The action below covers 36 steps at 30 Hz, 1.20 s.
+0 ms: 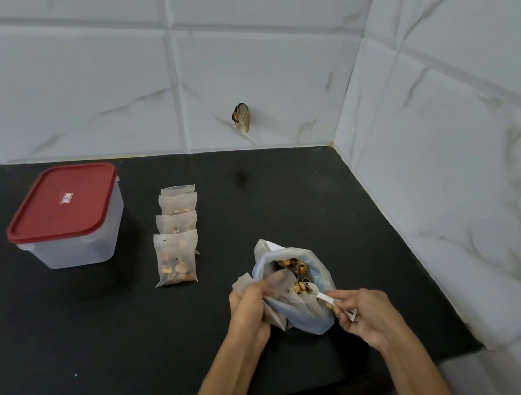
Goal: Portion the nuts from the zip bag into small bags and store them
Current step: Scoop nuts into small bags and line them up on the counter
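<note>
Both hands at zip bag

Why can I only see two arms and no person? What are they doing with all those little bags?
The camera sits on the person's head and looks down, so you see only their arms. They stand at a black counter in a tiled corner. The left hand holds a small bag open at the mouth of the big zip bag of nuts. The right hand pinches a white spoon carrying nuts. Four filled bags lie in a row, one overlapping the next. To their left stands a plastic box with a red lid, closed.
</note>
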### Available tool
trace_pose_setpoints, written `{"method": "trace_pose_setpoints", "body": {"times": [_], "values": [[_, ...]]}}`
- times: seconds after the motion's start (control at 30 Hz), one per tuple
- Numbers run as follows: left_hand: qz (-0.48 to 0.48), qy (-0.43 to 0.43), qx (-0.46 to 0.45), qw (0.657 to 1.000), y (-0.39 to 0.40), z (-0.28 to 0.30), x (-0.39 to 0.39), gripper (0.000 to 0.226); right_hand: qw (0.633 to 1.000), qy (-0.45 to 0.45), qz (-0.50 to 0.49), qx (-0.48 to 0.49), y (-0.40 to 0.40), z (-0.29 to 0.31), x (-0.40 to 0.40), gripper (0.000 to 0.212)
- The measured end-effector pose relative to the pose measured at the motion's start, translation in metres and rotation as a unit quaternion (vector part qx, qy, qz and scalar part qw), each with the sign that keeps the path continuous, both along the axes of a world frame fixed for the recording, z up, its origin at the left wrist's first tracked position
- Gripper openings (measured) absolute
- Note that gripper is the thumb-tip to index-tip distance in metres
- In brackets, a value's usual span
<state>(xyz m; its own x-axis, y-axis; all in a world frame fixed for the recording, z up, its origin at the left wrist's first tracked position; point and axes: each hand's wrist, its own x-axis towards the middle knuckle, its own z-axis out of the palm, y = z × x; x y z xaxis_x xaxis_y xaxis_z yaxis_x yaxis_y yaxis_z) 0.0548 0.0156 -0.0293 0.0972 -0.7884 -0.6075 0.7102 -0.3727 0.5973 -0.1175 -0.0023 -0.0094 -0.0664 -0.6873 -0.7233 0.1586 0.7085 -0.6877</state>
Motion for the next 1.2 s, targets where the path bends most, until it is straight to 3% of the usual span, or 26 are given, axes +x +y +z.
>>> {"method": "trace_pose_setpoints", "body": {"times": [0.33,0.5,0.67,0.73,0.87,0.93,1.1,1.2], "values": [[-0.002,-0.072,-0.027,0.997,0.004,-0.012,-0.005,0.043,0.995,-0.085,-0.059,0.015,0.003,-0.005,0.001,0.025],[-0.002,-0.126,-0.027,0.992,0.005,-0.012,-0.009,0.063,0.992,-0.103,-0.070,0.028,0.002,-0.004,0.002,0.025],[0.010,-0.177,0.017,0.984,0.009,-0.007,-0.003,0.045,0.988,-0.120,-0.087,0.031,0.005,0.002,0.001,0.027],[0.003,-0.269,0.008,0.963,0.013,-0.001,-0.001,0.041,0.989,-0.116,-0.091,0.020,0.006,0.004,0.001,0.026],[0.025,-0.511,-0.072,0.856,0.018,0.016,-0.001,0.047,0.992,-0.093,-0.089,-0.015,0.007,0.013,0.003,0.027],[0.032,-0.550,-0.105,0.828,0.019,0.024,-0.002,0.047,0.992,-0.089,-0.085,-0.037,0.010,0.021,0.005,0.026],[0.007,-0.571,-0.149,0.807,0.016,0.043,-0.006,0.023,0.988,-0.093,-0.072,-0.102,0.018,0.050,0.012,0.025],[-0.027,-0.574,-0.167,0.801,0.012,0.053,-0.008,0.026,0.983,-0.088,-0.060,-0.148,0.027,0.071,0.020,0.024]]}}
